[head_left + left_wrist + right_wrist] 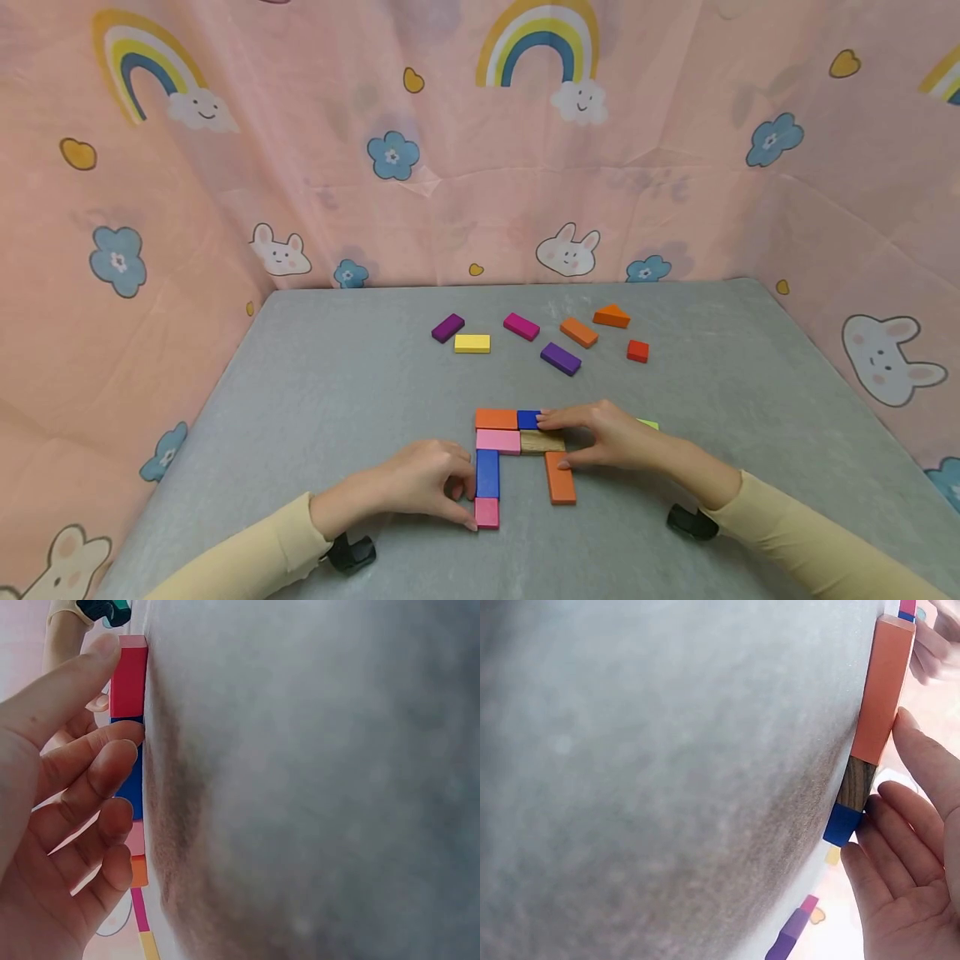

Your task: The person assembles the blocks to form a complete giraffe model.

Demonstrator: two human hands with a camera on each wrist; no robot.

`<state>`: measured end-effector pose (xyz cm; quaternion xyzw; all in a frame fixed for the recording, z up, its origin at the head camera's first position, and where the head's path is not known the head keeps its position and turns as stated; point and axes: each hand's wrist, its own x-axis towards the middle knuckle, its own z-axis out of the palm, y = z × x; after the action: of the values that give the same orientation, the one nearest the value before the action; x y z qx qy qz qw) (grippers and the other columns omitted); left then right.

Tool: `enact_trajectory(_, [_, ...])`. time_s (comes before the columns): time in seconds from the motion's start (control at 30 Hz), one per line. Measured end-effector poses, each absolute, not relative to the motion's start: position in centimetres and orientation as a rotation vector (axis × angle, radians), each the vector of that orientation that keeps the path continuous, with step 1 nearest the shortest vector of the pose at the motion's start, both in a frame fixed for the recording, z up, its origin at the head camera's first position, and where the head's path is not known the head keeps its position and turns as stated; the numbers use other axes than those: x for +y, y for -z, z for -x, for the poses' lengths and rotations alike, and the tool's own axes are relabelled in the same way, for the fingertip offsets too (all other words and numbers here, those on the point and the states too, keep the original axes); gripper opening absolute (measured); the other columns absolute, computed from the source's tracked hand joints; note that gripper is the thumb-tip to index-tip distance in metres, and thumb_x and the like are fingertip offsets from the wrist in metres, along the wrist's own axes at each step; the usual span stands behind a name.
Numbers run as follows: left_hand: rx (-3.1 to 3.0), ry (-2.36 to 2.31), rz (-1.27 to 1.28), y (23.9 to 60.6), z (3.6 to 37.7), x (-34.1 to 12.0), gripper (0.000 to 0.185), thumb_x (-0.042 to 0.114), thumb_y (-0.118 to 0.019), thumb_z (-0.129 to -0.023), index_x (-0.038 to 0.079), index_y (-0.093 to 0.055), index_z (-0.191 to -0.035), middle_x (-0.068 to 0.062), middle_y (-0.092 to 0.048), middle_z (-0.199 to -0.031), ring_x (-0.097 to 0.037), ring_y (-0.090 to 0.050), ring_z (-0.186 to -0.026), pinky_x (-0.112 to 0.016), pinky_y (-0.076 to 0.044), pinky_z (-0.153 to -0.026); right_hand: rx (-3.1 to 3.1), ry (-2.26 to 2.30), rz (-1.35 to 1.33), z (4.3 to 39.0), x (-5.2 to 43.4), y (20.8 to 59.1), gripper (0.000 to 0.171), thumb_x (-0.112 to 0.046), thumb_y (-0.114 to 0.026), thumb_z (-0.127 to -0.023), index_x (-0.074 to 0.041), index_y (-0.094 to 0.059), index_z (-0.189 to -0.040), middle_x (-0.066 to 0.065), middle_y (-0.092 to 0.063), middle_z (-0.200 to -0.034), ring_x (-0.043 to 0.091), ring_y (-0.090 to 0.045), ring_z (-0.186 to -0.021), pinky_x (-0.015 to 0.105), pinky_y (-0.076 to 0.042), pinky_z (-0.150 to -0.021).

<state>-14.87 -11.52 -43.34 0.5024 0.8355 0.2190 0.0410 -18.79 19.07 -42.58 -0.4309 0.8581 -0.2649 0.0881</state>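
Several blocks lie in a frame-like arrangement in the head view. My left hand [425, 482] is at its left side, with the thumb at the pink block's [487, 513] near corner and the index finger beside the long blue block [487, 473]. Across from it, my right hand [621, 435] has its fingertips at the small blue block [528, 419]. Its thumb touches the orange block [560, 483] standing lengthwise below the wood-grain block [542, 442]. At the upper left of the arrangement, another orange block [496, 419] adjoins a lighter pink block [498, 442].
Farther back on the grey table [337, 375] lie a dark purple block [448, 327], a yellow block [472, 343], a magenta block [521, 326], a violet block [560, 359], an orange block [579, 332], an orange triangle [612, 316] and a red block [638, 351]. A lime block [648, 424] is partly hidden by my right hand.
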Motion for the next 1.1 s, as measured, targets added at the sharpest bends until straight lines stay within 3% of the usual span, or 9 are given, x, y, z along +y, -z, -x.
enact_trajectory(0.23, [2.552, -0.66, -1.537, 43.3, 15.0, -11.4, 0.035, 0.057, -0.064, -0.068, 0.023, -0.057, -0.067, 0.012, -0.047, -0.061, 0.006, -0.038, -0.059, -0.008, -0.03, -0.048, 2.564, 0.778, 1.298, 18.8, 19.2, 42.6, 0.051, -0.035, -0.068, -0.076, -0.019, -0.054, -0.122, -0.003, -0.053, -0.125, 0.01, -0.05, -0.114, 0.035, -0.045, -0.089])
enact_trajectory(0.4, [2.57, -0.728, -1.526, 42.3, 15.8, -11.6, 0.031, 0.049, -0.068, -0.069, 0.019, -0.061, -0.074, 0.01, -0.051, -0.066, 0.0, -0.045, -0.063, -0.009, -0.035, -0.052, 2.562, 0.778, 1.314, 18.8, 19.1, 42.6, 0.051, -0.036, -0.067, -0.076, -0.018, -0.055, -0.121, -0.002, -0.054, -0.124, 0.012, -0.051, -0.114, 0.036, -0.046, -0.088])
enact_trajectory(0.53, [2.708, -0.7, -1.469, 41.4, 17.2, -11.1, 0.041, 0.048, -0.068, -0.071, 0.017, -0.065, -0.098, 0.006, -0.06, -0.093, -0.006, -0.054, -0.087, -0.017, -0.046, -0.072, 2.572, 0.769, 1.295, 18.9, 19.2, 42.7, 0.051, -0.037, -0.068, -0.076, -0.018, -0.055, -0.121, -0.003, -0.055, -0.123, 0.012, -0.051, -0.114, 0.036, -0.046, -0.088])
enact_trajectory(0.63, [2.708, -0.579, -1.408, 41.3, 17.9, -10.4, 0.059, 0.056, -0.061, -0.072, 0.019, -0.058, -0.118, 0.006, -0.054, -0.12, -0.009, -0.048, -0.111, -0.028, -0.043, -0.09, 2.572, 0.775, 1.297, 18.9, 19.2, 42.8, 0.05, -0.037, -0.068, -0.075, -0.019, -0.055, -0.121, -0.004, -0.055, -0.123, 0.011, -0.051, -0.114, 0.036, -0.045, -0.088])
enact_trajectory(0.7, [2.668, -0.52, -1.376, 41.5, 18.1, -10.0, 0.065, 0.06, -0.057, -0.073, 0.02, -0.054, -0.123, 0.006, -0.049, -0.128, -0.011, -0.044, -0.118, -0.032, -0.04, -0.095, 2.566, 0.781, 1.322, 18.9, 19.1, 42.7, 0.05, -0.037, -0.067, -0.076, -0.018, -0.056, -0.121, -0.003, -0.056, -0.122, 0.011, -0.051, -0.113, 0.036, -0.046, -0.088])
enact_trajectory(1.1, [2.65, -0.505, -1.325, 42.2, 17.7, -9.3, 0.058, 0.052, -0.059, -0.076, 0.019, -0.054, -0.122, 0.006, -0.049, -0.129, -0.012, -0.043, -0.12, -0.034, -0.039, -0.096, 2.555, 0.785, 1.315, 18.8, 19.1, 42.6, 0.05, -0.035, -0.067, -0.076, -0.016, -0.055, -0.121, -0.002, -0.054, -0.123, 0.012, -0.049, -0.115, 0.037, -0.044, -0.09])
